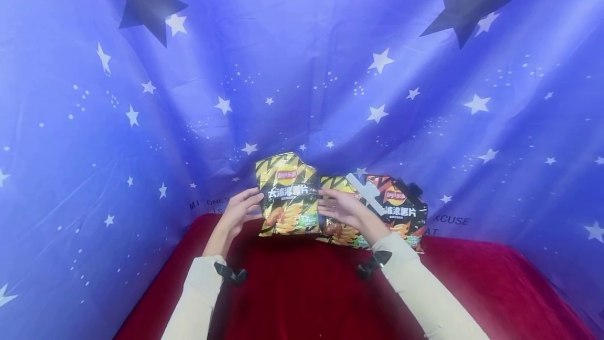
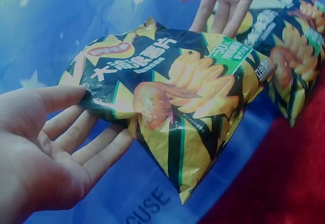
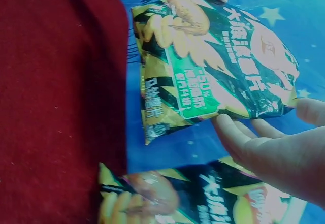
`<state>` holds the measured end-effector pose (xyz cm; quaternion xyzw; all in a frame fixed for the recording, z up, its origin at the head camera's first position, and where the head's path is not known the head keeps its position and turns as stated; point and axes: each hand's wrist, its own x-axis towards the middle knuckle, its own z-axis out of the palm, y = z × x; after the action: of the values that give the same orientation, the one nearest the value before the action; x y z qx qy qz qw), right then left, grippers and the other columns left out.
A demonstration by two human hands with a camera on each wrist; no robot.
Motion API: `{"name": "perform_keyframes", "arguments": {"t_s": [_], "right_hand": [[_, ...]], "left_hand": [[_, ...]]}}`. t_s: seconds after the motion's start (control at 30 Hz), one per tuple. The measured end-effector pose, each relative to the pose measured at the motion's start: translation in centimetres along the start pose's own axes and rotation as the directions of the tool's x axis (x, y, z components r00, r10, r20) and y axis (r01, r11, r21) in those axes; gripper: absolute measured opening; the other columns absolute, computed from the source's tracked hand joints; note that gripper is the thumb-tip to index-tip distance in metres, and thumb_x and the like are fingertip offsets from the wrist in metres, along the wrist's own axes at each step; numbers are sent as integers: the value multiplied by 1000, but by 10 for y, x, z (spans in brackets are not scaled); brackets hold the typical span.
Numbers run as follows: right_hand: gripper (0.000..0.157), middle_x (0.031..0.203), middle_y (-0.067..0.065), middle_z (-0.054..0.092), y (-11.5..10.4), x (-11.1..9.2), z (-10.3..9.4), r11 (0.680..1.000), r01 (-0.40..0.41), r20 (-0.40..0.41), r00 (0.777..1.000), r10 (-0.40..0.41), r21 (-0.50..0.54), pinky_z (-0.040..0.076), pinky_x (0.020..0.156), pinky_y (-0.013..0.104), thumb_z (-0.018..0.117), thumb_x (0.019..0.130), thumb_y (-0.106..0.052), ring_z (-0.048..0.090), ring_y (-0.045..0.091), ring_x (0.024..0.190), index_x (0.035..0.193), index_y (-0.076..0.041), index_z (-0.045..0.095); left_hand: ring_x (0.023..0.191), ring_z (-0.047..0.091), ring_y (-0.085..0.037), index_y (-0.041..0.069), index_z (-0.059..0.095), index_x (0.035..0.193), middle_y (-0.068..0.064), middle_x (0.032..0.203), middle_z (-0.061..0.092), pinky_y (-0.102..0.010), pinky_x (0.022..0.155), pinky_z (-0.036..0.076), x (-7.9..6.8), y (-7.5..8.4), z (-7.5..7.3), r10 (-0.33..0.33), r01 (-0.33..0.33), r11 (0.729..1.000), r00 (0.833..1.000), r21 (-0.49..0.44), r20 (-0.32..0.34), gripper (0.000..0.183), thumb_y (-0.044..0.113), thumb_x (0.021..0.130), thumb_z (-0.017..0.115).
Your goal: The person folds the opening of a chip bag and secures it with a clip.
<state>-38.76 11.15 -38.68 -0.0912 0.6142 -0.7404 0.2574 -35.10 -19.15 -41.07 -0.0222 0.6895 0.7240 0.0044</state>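
a blue curtain (image 1: 283, 67) with stars hung behind a red-covered table (image 1: 292, 298). at the table's far edge was a yellow-black chip bag (image 1: 289, 214); right of it sat a second yellow bag (image 1: 349, 234) and a black-red bag (image 1: 402, 213). the left hand (image 1: 236, 211) and right hand (image 1: 347, 209) were spread, fingertips touching the first bag's sides. a pale piece (image 1: 365, 191) slanted over the others.

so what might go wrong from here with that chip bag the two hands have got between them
The glossy chip bag might slip, since the left hand and right hand only meet its opposite side edges. The right hand also overlaps the neighbouring yellow bag in the head view, so moving it could perhaps nudge that bag.
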Motion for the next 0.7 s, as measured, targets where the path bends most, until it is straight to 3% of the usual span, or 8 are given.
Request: {"name": "perform_keyframes", "arguments": {"t_s": [0.2,0.37,0.57,0.7], "right_hand": [[57,161,41,12,-17,-23,-17,1000,-13,11,1000,13,2,33,120,46,35,111,-16,21,52,151,158,7,15],[61,161,42,12,-24,-43,-34,1000,-12,7,1000,12,-21,35,119,47,40,109,-14,20,52,151,158,8,11],[63,159,42,15,-22,-64,-51,996,-11,-19,1000,10,-83,46,113,40,44,108,-14,28,52,148,156,10,12],[70,159,44,11,-18,-76,-60,996,-31,-35,999,29,-81,50,109,37,45,108,-13,21,53,150,157,12,2]], "left_hand": [[117,64,-33,-3,42,149,-19,132,63,-40,86,62,-4,13,16,31,-29,999,996,-23,89,57,14,99,62],[106,67,-24,-7,45,144,-7,113,68,-42,84,63,-8,19,34,58,-52,998,983,-38,176,52,10,98,63],[94,69,-16,-8,46,139,-2,108,68,-46,87,62,-11,18,51,77,-71,997,951,-31,301,45,5,99,60],[93,70,-15,-7,48,135,1,105,71,-49,90,60,-12,14,61,77,-76,997,920,-18,383,38,3,99,58]]}}
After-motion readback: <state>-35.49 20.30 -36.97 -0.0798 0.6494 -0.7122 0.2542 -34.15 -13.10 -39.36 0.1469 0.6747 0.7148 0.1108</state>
